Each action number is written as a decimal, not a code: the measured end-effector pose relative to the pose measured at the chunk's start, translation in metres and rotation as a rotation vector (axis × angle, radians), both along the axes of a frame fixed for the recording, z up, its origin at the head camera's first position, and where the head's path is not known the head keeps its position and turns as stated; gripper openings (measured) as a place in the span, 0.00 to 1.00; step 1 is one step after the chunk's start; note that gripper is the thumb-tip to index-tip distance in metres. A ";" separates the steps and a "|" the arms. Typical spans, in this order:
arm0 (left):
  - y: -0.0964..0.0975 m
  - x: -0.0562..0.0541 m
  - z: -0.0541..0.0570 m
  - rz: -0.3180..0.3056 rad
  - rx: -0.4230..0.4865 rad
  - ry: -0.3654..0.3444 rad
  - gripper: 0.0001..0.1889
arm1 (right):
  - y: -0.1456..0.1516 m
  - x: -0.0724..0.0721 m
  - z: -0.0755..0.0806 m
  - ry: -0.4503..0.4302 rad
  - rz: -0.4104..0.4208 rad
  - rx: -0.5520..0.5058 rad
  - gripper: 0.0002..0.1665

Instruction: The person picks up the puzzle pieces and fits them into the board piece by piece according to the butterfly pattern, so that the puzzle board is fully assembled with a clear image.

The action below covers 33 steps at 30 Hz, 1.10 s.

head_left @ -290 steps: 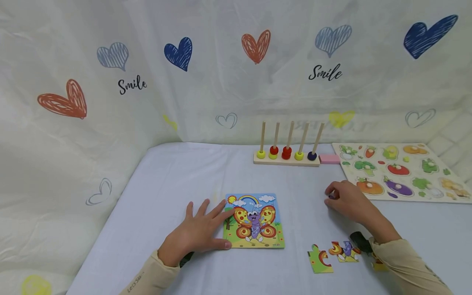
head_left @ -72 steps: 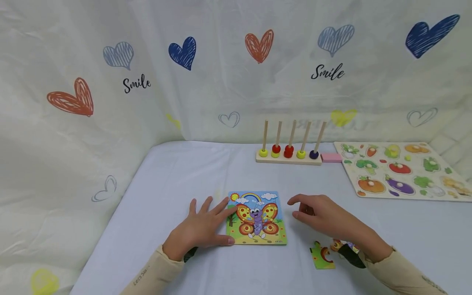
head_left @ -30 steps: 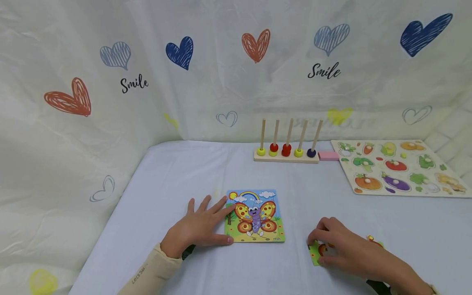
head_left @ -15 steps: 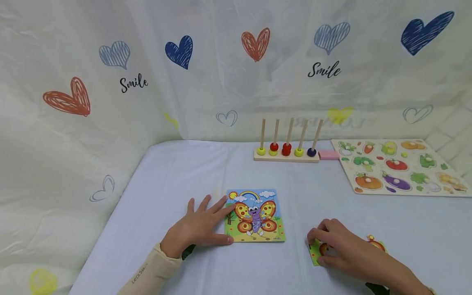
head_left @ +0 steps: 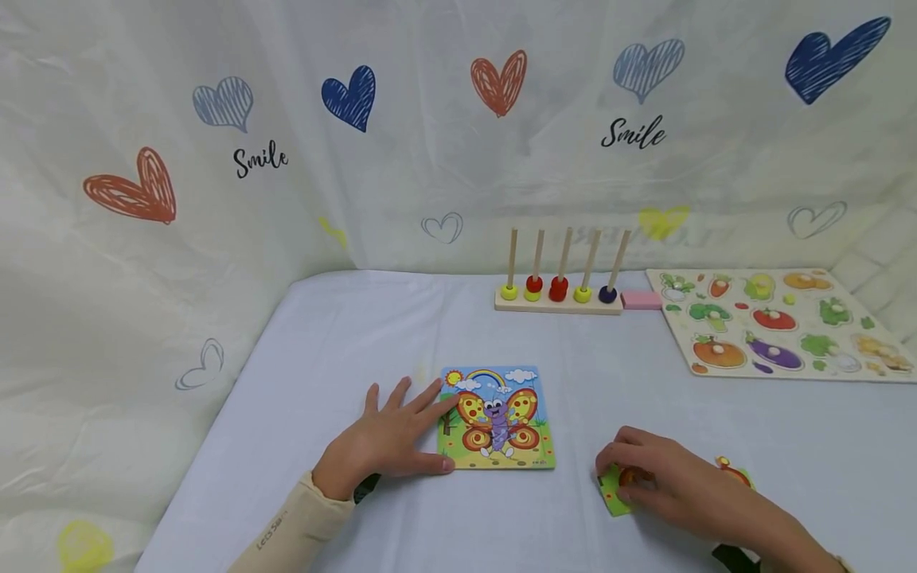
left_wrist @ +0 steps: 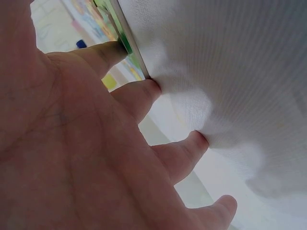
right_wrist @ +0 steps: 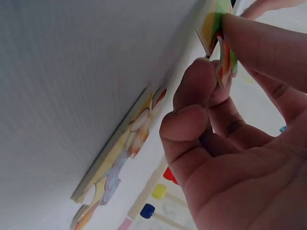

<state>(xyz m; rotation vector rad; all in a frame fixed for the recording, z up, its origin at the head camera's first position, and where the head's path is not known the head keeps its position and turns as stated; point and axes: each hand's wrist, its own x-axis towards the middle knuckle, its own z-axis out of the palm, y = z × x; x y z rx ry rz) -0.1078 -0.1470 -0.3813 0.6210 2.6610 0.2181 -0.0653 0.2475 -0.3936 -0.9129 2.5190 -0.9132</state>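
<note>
A square butterfly puzzle board (head_left: 497, 422) lies flat on the white table. My left hand (head_left: 383, 446) is spread beside it, thumb and index finger resting on its left edge; in the left wrist view, other fingertips (left_wrist: 196, 139) touch the cloth. To the right, my right hand (head_left: 673, 477) pinches a green jigsaw puzzle piece (head_left: 612, 493) with a red-orange curve. The right wrist view shows that puzzle piece (right_wrist: 213, 28) tilted between thumb and fingers. Other jigsaw pieces (right_wrist: 110, 167) lie on the cloth there; in the head view the right hand mostly hides them.
A wooden peg abacus (head_left: 559, 301) with coloured beads stands at the back. Next to it are a pink block (head_left: 641, 300) and a vegetable peg board (head_left: 781, 326) at the back right. A cloth printed with hearts (head_left: 498, 83) hangs behind the table.
My right hand moved from beside the butterfly board, 2.4 s ago, down and right to the loose pieces, and now pinches the green one. The left hand stays in place.
</note>
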 end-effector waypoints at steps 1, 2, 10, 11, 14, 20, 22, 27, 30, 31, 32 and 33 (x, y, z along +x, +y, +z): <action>0.000 0.000 0.000 0.001 0.000 -0.001 0.49 | 0.000 0.000 0.000 0.002 0.012 -0.026 0.17; 0.000 0.000 0.001 0.003 0.002 -0.002 0.49 | 0.000 -0.001 -0.001 -0.002 0.019 -0.049 0.16; 0.000 0.000 0.002 0.006 0.012 -0.008 0.49 | -0.009 -0.008 0.009 -0.110 -0.043 -0.087 0.15; 0.000 0.000 0.002 0.006 0.011 -0.007 0.49 | -0.012 -0.009 0.011 -0.108 -0.049 -0.090 0.14; 0.000 0.000 0.002 0.006 0.009 -0.006 0.49 | -0.021 -0.013 0.015 -0.092 -0.065 -0.108 0.11; 0.000 0.000 0.003 0.004 0.014 -0.007 0.49 | -0.041 -0.019 0.020 -0.044 -0.070 -0.163 0.10; -0.001 0.001 0.002 0.002 0.016 -0.006 0.49 | -0.047 -0.021 0.022 -0.041 -0.066 -0.174 0.10; -0.001 0.001 0.002 0.003 0.018 -0.003 0.50 | -0.061 -0.027 0.025 -0.023 -0.053 -0.206 0.10; 0.000 0.001 0.002 0.005 0.011 0.001 0.50 | -0.069 -0.030 0.025 0.002 -0.058 -0.222 0.10; 0.000 0.001 0.002 0.005 0.007 0.001 0.50 | -0.072 -0.031 0.025 0.008 -0.064 -0.227 0.10; 0.000 0.001 0.002 0.005 0.002 0.003 0.50 | -0.075 -0.032 0.024 0.012 -0.066 -0.235 0.09; 0.000 0.001 0.002 0.005 -0.003 0.005 0.50 | -0.078 -0.034 0.024 0.014 -0.068 -0.242 0.09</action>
